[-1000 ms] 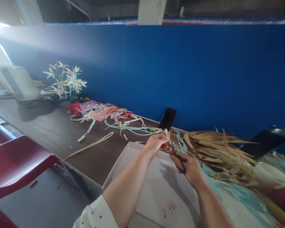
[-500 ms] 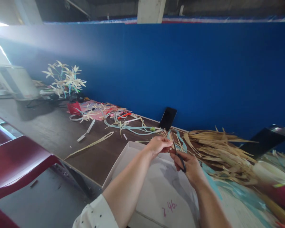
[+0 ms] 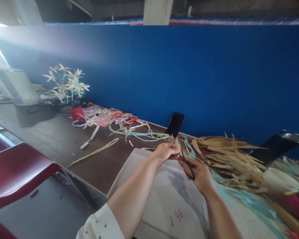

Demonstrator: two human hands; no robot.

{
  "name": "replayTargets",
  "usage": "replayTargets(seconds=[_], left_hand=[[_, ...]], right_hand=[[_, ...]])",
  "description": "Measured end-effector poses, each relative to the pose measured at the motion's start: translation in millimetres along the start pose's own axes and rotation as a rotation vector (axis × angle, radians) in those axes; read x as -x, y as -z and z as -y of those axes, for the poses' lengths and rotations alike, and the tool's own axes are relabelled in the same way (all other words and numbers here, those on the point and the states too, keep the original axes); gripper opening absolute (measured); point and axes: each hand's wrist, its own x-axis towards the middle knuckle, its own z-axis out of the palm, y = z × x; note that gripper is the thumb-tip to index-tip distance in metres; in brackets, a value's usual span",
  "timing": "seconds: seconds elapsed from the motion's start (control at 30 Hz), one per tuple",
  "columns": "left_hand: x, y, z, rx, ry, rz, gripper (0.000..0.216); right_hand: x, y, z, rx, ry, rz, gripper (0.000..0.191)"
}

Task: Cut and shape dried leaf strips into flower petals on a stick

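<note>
Left hand (image 3: pixel 166 152): pinching pale piece (image 3: pixel 178 145) | Right hand (image 3: pixel 194 168): gripping scissors (image 3: pixel 183 156), long axis pointing far-left, just right of pale piece

Black phone (image 3: pixel 175 124) against blue partition (image 3: pixel 214 76)

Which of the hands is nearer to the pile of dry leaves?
Right. In this view, the right hand is left of the dry leaves; the left hand is farther left.
</note>
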Motion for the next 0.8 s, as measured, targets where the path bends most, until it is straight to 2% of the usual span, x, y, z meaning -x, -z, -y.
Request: replayTargets(seconds=[0.2,0.4,0.5,0.6,0.8], left_hand=[[-1.5,1.3,0.9,-0.019,-0.013,0.002,0.036],[1.9,0.3,1.4,-0.141,-0.044,0.091,0.037],[6.0,-1.9,1.8,-0.293,-0.038,0.176,0.036],[9.3,-3.5,1.5,-0.399,-0.045,0.256,0.033],[11.7,-5.1,0.7,-0.549,-0.032,0.355,0.023]], right_hand=[[-2.2,0.4,-3.4,-0.063,-0.015,-0.05,0.036],[-11.6,9.8,-22.7,-0.357,-0.047,-0.317,0.052],[-11.9,10.8,-23.9,-0.412,-0.04,-0.275,0.057],[-9.8,9.6,-19.9,-0.454,-0.047,-0.203,0.052],[-7.5,10.2,-14.0,-0.512,-0.052,-0.206,0.042]])
